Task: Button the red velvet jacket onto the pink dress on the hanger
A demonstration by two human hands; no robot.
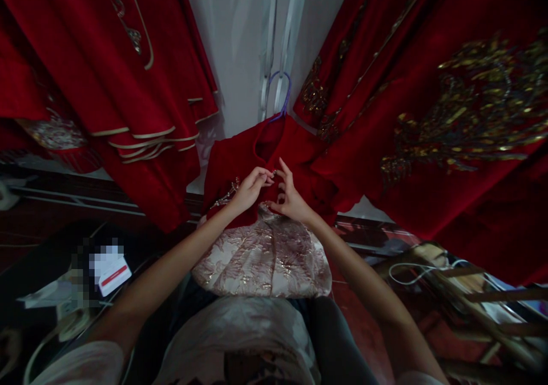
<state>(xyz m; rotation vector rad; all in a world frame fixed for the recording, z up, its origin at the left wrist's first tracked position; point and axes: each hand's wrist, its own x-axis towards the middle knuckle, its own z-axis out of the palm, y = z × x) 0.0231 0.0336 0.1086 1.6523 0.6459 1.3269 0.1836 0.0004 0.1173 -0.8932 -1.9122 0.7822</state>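
A red garment with a V-shaped neckline hangs from a blue-purple hanger in front of me. Over its front, just below the neckline, my left hand pinches a small shiny piece, too small to name. Close beside it on the right, my right hand has its index finger raised and its thumb apart, with the other fingers bent. Whether it touches the small piece I cannot tell. Under both hands a pale brocade garment with a metallic pattern lies against the red one. Beaded trim shows left of my left hand.
Red garments with pale piping hang at the left. At the right hangs red cloth with gold sequin embroidery. A lit phone-like screen lies lower left, near cables. A wooden rack with a white cable stands lower right.
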